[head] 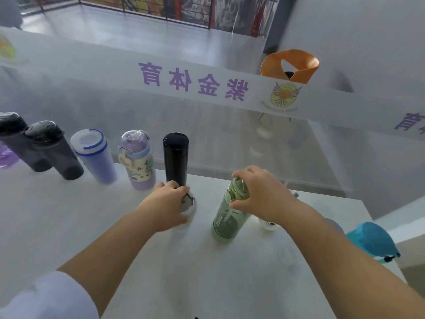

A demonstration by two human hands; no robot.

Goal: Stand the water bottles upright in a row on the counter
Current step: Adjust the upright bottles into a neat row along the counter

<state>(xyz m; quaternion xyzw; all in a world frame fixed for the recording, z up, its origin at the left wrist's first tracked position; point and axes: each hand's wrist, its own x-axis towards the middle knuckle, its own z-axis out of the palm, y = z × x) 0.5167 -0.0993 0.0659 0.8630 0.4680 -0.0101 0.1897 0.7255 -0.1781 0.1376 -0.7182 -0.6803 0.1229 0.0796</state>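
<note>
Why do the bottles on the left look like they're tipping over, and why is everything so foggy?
Head view: the wide-angle lens likely bends the edges, so the leftmost dark bottle seems to lean outward while the black flask near the middle looks straight. Head view: a pale haze and blur cover everything; the blue bottle at the right edge is smeared.

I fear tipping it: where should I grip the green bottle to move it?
Likely the cap, from above and the right, as the right hand grips it: the green bottle stands upright with its cap uppermost, and the left hand on a white bottle crowds its left.
</note>
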